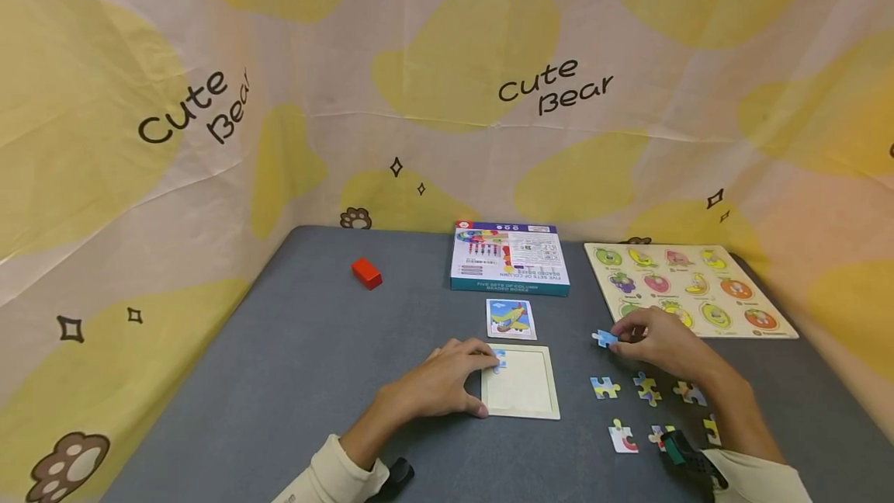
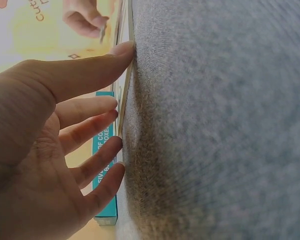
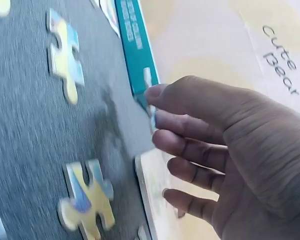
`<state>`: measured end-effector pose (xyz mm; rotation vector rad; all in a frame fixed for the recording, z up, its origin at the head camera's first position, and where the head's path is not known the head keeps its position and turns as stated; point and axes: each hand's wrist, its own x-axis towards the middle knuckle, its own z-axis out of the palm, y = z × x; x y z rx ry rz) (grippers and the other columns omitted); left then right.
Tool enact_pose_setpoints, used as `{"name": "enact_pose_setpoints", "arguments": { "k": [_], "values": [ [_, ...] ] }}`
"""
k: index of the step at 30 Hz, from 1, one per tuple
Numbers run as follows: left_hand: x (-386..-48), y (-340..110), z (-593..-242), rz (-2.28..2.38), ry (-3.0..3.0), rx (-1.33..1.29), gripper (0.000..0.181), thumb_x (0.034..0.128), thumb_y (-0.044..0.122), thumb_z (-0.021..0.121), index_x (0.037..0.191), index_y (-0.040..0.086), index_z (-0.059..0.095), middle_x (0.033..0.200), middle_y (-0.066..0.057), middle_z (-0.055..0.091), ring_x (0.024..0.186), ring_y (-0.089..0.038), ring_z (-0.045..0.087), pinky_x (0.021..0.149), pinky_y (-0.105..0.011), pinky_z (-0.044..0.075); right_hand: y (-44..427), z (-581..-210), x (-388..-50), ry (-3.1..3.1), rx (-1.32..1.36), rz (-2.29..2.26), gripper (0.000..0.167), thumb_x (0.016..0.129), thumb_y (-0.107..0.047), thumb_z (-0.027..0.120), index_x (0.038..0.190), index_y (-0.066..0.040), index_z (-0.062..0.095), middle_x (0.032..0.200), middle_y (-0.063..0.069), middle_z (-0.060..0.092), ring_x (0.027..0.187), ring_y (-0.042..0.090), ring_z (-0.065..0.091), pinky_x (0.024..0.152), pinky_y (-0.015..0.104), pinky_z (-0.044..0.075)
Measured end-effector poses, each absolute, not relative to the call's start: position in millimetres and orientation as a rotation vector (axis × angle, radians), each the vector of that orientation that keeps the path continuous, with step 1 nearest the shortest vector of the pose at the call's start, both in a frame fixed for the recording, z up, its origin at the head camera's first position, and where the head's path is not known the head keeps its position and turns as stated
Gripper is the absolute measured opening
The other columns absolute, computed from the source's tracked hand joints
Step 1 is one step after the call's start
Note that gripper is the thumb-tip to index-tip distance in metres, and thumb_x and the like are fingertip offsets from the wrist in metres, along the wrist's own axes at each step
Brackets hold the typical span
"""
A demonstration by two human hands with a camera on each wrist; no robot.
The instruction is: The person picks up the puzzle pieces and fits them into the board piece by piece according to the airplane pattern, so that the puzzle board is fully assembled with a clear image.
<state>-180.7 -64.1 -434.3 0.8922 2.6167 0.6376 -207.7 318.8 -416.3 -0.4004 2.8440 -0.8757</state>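
A strip of bare table [image 1: 574, 371] runs between the tray [image 1: 524, 388] and the loose puzzle pieces [image 1: 604, 388], narrowing between box [image 1: 513, 261] and fruit board [image 1: 676, 295]; the left hand [image 1: 444, 380] blocks the tray's left edge.

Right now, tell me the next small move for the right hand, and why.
I'd probably carry the light-blue puzzle piece left to the tray and lower it beside the placed piece. The right hand pinches it, most of the tray is bare, and the left hand rests at the tray's left edge, leaving its right side free.
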Motion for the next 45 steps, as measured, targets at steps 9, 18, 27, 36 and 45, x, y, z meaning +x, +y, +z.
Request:
{"name": "enact_pose_setpoints", "arguments": {
  "k": [9, 18, 27, 36, 45],
  "values": [
    [-180.9, -63.8, -437.6, 0.649, 2.618, 0.902, 0.07, 0.0872, 0.035, 0.089, 0.15, 0.023, 0.062, 0.15, 0.007, 0.054, 0.13, -0.017, 0.048, 0.108, -0.042, 0.041, 288.0, -417.3, -208.6, 2.857, -0.486, -0.887, 0.022, 0.091, -0.027, 0.082, 0.103, -0.009, 0.079, 0.094, -0.003, 0.069, 0.087, 0.015, 0.059, 0.074, 0.031, 0.049],
    [-180.4, -64.6, -435.8, 0.663, 2.617, 0.901, 0.07, 0.0878, 0.035, 0.088, 0.15, 0.021, 0.062, 0.15, 0.007, 0.054, 0.13, -0.019, 0.048, 0.107, -0.042, 0.041, 258.6, -423.0, -205.2, 2.83, -0.518, -0.854, 0.023, 0.09, -0.031, 0.083, 0.104, -0.012, 0.08, 0.098, -0.003, 0.067, 0.093, 0.015, 0.057, 0.078, 0.033, 0.049],
    [-181.7, -63.1, -436.2, 0.634, 2.615, 0.876, 0.07, 0.0886, 0.038, 0.087, 0.152, 0.023, 0.061, 0.151, 0.008, 0.052, 0.131, -0.018, 0.047, 0.109, -0.042, 0.041, 232.6, -429.7, -205.9, 2.846, -0.654, -0.775, 0.022, 0.089, -0.032, 0.085, 0.101, -0.015, 0.081, 0.092, -0.008, 0.065, 0.09, 0.012, 0.053, 0.078, 0.032, 0.048],
    [-181.7, -64.0, -434.6, 0.643, 2.614, 0.891, 0.07, 0.0881, 0.038, 0.088, 0.151, 0.023, 0.061, 0.15, 0.007, 0.053, 0.131, -0.018, 0.048, 0.11, -0.044, 0.041, 209.6, -429.6, -204.3, 2.831, -0.694, -0.72, 0.022, 0.091, -0.029, 0.084, 0.103, -0.012, 0.079, 0.091, -0.007, 0.062, 0.09, 0.012, 0.053, 0.081, 0.034, 0.049],
    [-181.6, -64.1, -435.5, 0.656, 2.621, 0.895, 0.069, 0.0872, 0.038, 0.089, 0.149, 0.022, 0.062, 0.149, 0.008, 0.054, 0.131, -0.017, 0.048, 0.11, -0.043, 0.041, 193.6, -433.0, -205.5, 2.869, -0.755, -0.65, 0.021, 0.091, -0.027, 0.085, 0.103, -0.011, 0.079, 0.095, -0.007, 0.065, 0.093, 0.013, 0.055, 0.085, 0.04, 0.05]
  ]
}}
